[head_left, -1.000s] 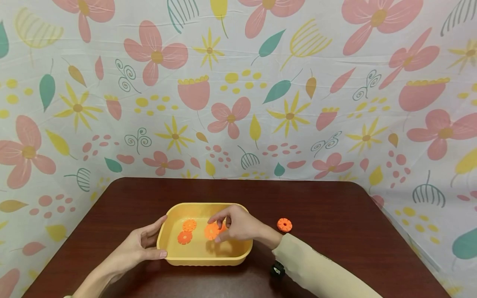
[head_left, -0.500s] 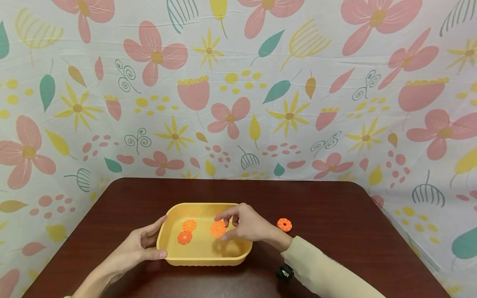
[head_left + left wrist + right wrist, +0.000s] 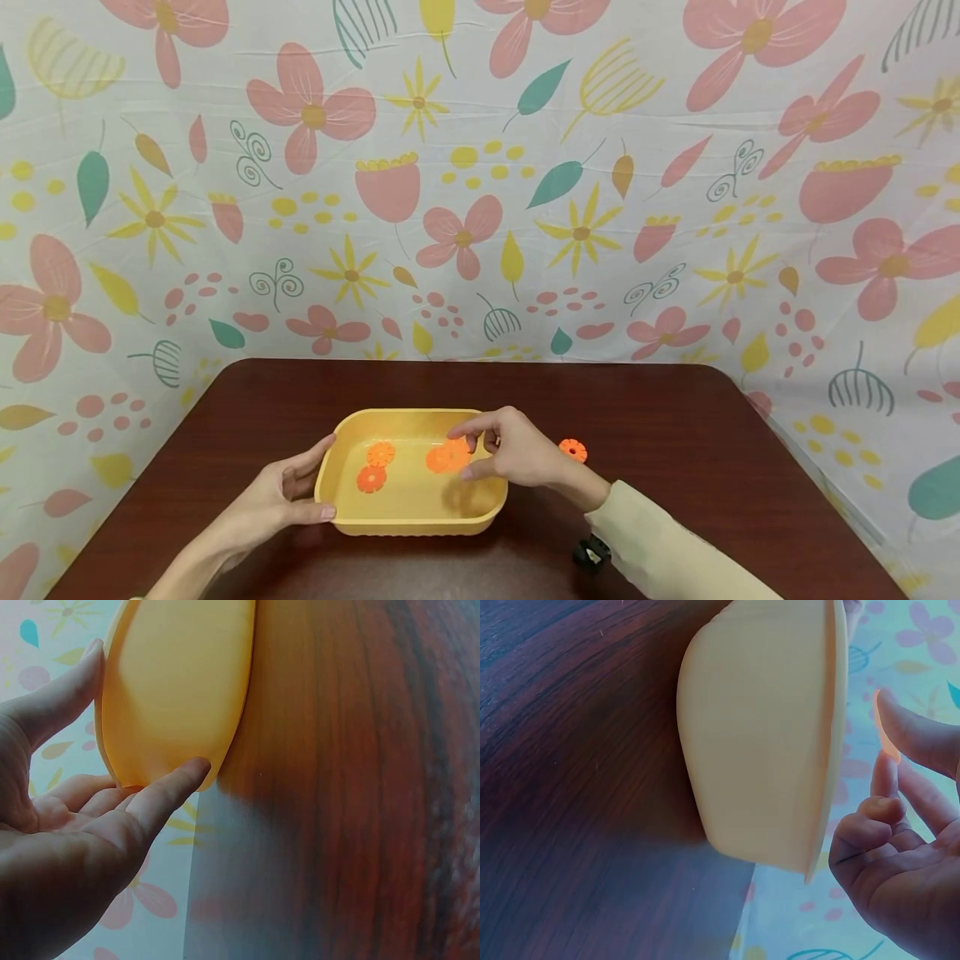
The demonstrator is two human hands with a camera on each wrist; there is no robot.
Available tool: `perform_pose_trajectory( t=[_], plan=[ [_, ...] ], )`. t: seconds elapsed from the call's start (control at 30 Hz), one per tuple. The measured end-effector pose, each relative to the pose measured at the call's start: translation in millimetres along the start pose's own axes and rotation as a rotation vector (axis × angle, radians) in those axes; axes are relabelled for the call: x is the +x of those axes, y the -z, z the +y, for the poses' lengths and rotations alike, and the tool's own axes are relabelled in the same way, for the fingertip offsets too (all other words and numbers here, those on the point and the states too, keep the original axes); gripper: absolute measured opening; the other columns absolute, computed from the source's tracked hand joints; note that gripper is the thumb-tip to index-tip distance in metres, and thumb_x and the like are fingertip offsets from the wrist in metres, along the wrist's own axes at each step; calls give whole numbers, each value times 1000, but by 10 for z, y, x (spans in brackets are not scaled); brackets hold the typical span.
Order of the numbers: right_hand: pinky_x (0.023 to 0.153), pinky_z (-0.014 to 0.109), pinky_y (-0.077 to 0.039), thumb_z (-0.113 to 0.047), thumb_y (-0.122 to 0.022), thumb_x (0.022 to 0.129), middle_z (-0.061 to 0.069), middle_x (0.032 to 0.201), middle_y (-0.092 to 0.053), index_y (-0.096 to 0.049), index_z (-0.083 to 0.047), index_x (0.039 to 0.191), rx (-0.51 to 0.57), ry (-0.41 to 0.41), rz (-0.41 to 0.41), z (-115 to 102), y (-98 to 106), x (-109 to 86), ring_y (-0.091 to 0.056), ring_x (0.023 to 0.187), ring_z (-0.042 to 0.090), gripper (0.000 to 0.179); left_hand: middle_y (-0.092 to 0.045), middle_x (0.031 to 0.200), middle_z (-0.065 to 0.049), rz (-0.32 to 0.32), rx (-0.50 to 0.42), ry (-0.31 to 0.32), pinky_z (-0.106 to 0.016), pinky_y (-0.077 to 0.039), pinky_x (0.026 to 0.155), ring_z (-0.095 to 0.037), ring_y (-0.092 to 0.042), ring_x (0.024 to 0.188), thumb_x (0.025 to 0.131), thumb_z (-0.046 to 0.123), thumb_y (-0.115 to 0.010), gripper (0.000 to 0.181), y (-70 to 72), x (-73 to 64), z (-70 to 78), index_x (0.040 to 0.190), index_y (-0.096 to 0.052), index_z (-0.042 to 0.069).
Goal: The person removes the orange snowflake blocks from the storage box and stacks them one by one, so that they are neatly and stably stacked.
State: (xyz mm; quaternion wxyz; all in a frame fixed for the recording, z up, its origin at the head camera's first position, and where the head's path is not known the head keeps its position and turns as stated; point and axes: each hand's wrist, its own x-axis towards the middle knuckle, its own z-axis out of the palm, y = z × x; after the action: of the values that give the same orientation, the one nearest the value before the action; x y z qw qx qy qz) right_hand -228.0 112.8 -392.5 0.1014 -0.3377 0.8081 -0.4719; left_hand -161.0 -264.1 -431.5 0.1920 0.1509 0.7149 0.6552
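Observation:
A yellow tray (image 3: 416, 528) stands on the dark table. My left hand (image 3: 273, 492) grips its left end, a finger and the thumb spread to its two corners; in the left wrist view, the left hand (image 3: 97, 802) wraps that end. My right hand (image 3: 513, 446) is over the tray's right side and pinches an orange notched disc between thumb and finger. Edge-on in the right wrist view, the disc (image 3: 886, 727) shows above rim height. Two orange discs (image 3: 371, 478) lie in the tray's left half; another disc (image 3: 436, 460) shows just behind the pinched one.
One more orange disc (image 3: 572, 451) lies on the table (image 3: 660, 433) right of the tray, partly behind the right wrist. A black strap-like piece (image 3: 592, 553) is under the right sleeve (image 3: 660, 542). A flowered cloth (image 3: 480, 208) hangs behind the table.
The right hand has moved rightward and slightly up inside the tray area, carrying the pinched disc toward the right rim. The left hand and the tray have stayed in place.

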Motion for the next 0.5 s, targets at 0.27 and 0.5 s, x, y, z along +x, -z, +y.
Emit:
perform_pose_trajectory(
  t=[0.27,0.5],
  plan=[
    [54,22,-30,-1,-90,81,8,90,-66,-78,-2,120,8,28,41,51,94,-114,-32,55,11,41,-14,169,-31,-3,-4,3,-38,-57,95,-44,-49,140,95,2,-76,99,0,2,0,169,-10,3],
    [59,20,-35,1,-90,80,14,90,-62,-78,-1,120,25,44,84,138,153,-237,-41,61,10,42,-15,168,-31,-6,-16,4,-38,-57,95,-41,-52,138,96,1,-76,98,8,1,-4,169,-10,3]
  ],
)
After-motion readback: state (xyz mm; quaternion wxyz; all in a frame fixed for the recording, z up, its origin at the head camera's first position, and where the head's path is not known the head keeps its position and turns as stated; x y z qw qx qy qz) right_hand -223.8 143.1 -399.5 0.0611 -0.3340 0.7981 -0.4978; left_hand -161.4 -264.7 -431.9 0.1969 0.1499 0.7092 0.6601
